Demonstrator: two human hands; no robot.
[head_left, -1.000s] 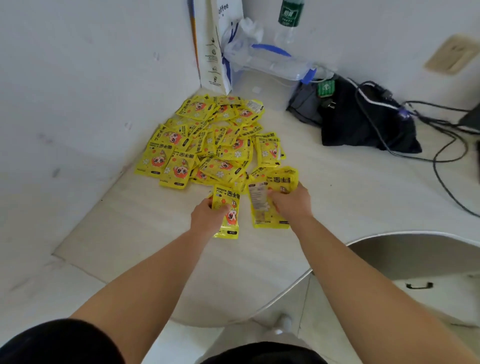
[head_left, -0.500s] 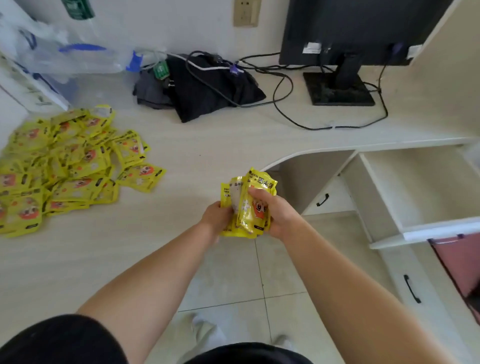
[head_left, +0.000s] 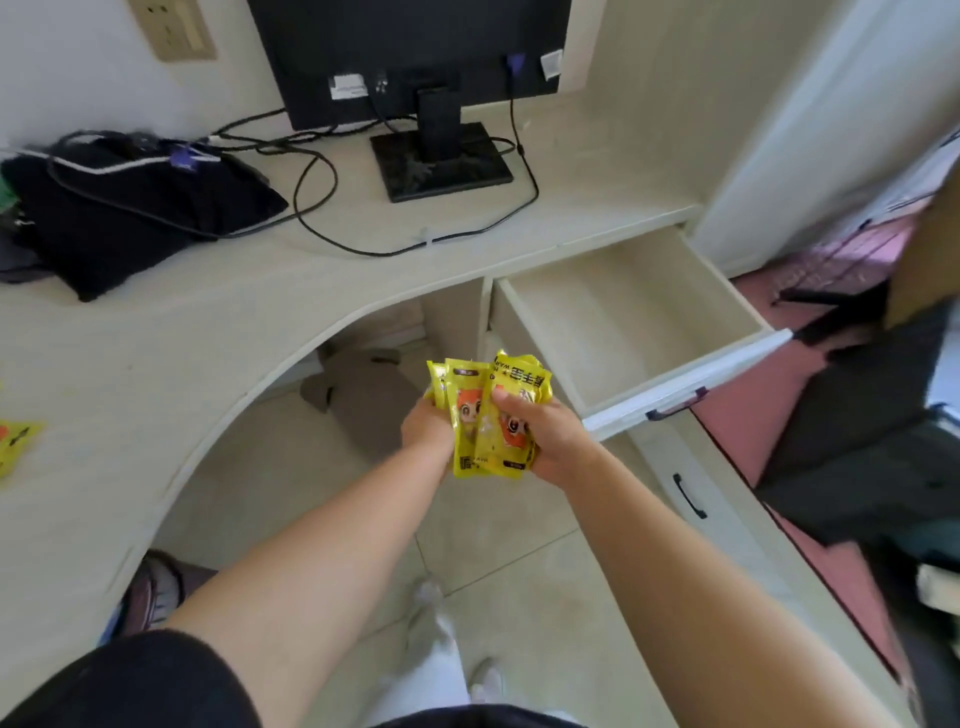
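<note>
Swung right, away from the tabletop (head_left: 156, 364). Left grip (head_left: 428, 423) and right grip (head_left: 550, 431) together clasped the yellow snack packets (head_left: 485, 415), now above the floor, near the open drawer (head_left: 649, 312) front. Drop-in probably next.

Drawer (head_left: 631, 317), 2 o'clock: open from above.
Drawer front (head_left: 691, 382), 3 o'clock: low barrier.
Desk edge (head_left: 249, 374), 9 o'clock: blocks leftward passage.

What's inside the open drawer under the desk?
The drawer shows only its bare pale floor. Its back end, under the desktop, is covered.
</note>
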